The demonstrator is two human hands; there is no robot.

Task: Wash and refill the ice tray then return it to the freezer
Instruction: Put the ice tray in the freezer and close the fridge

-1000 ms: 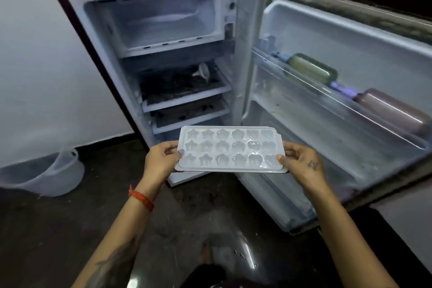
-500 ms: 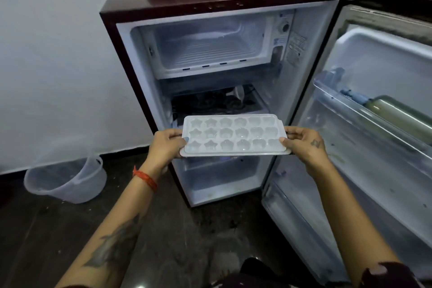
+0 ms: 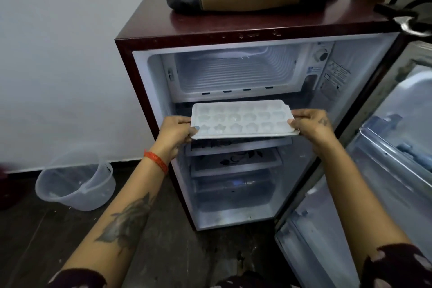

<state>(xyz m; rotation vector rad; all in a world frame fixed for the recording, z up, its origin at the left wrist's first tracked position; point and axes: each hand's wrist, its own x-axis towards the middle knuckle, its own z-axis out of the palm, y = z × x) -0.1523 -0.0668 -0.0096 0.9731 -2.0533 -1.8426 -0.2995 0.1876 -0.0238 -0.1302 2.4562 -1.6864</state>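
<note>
I hold the white ice tray level w/ both hands, left hand & right hand each pinching a short end, just below the open freezer compartment. Prob. stiff plastic, water-filled, spills if tipped; keep end grips. Fridge sticker unreadable.

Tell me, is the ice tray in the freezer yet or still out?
Still out. The ice tray is held level by the left hand and right hand, in front of and below the open freezer compartment.
</note>
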